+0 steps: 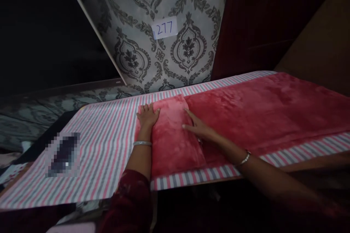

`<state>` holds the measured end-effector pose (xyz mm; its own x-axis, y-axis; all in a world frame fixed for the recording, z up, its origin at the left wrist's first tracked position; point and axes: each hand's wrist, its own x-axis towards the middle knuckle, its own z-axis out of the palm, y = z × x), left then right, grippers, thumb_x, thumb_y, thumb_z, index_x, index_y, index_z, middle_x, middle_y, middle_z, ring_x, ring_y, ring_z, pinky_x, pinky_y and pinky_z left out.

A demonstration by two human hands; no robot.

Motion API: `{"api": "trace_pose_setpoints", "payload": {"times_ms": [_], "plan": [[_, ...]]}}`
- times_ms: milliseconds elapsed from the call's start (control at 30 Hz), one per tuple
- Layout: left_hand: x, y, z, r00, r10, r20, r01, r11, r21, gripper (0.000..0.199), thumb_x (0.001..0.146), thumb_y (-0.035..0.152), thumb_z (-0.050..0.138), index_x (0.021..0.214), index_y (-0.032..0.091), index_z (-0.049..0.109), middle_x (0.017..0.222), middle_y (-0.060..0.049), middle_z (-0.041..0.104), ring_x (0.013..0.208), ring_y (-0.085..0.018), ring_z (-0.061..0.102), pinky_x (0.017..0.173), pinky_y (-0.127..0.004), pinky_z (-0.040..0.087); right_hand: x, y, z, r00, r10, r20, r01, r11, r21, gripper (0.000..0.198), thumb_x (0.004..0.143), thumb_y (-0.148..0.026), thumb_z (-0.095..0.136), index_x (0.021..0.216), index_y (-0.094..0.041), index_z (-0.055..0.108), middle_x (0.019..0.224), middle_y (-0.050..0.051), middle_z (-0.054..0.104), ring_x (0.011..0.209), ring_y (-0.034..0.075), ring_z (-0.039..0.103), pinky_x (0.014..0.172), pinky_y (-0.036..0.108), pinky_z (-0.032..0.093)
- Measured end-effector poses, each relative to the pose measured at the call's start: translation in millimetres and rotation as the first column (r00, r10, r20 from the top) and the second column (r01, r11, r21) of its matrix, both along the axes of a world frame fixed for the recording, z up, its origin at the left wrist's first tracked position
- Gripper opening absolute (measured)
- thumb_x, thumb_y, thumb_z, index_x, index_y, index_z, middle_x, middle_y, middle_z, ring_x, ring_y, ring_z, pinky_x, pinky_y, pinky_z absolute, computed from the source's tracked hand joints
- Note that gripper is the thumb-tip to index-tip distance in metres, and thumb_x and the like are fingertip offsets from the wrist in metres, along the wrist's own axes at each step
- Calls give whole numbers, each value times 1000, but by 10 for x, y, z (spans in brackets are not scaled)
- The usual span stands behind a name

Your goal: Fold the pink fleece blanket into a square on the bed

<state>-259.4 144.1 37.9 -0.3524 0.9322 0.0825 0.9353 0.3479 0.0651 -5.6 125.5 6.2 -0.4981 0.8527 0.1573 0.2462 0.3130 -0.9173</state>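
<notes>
A plush red blanket (262, 113) lies lengthwise on a striped cloth. Its left end is folded over into a lighter pink-red flap (175, 142), whose free edge runs across the blanket near the middle of the view. My left hand (148, 115) rests flat on the flap's left side, fingers spread, close to the fold. At the flap's right edge is my right hand (199, 127), with its thumb and a finger stretched apart over the plush. The other fingers of that hand are mostly hidden.
The pink, grey and white striped cloth (101, 145) covers the table. A blurred-out dark object (62, 154) lies at its left. Behind stand a large dark screen (54, 32) and a patterned wall (161, 58) with a paper marked 277 (164, 28). A dark red panel (254, 25) rises at right.
</notes>
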Motion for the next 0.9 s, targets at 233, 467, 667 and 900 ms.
{"api": "trace_pose_setpoints", "payload": {"times_ms": [233,467,667,900], "plan": [[-21,13,-12,1000,0,16,0,1000,-12,69,98,57,23,158,24,32,166,-10,29,154,-33,18,118,-64,24,88,-352,-152,998,-30,55,26,998,59,88,76,-15,55,160,-20,29,164,8,31,151,23,29,124,45,20],[-44,12,-10,999,-11,32,12,1000,-9,69,97,57,24,157,25,33,167,-9,29,154,-33,18,119,-64,25,138,-387,-173,995,-98,4,98,995,5,82,80,-20,56,158,-18,31,160,12,39,146,25,38,120,46,31],[-40,9,-5,1000,-10,24,10,1000,-2,69,97,57,24,157,23,33,166,-9,30,154,-32,18,118,-64,25,248,-735,-140,997,-73,4,73,995,61,102,75,-32,73,162,-22,21,162,13,35,147,31,36,118,51,35],[-27,-15,32,999,-3,36,3,1000,-19,69,97,57,25,158,24,32,167,-9,28,155,-30,17,119,-62,25,268,-805,-247,996,-45,78,36,992,117,81,80,-20,58,158,-26,35,155,9,47,142,26,45,117,50,37]]}}
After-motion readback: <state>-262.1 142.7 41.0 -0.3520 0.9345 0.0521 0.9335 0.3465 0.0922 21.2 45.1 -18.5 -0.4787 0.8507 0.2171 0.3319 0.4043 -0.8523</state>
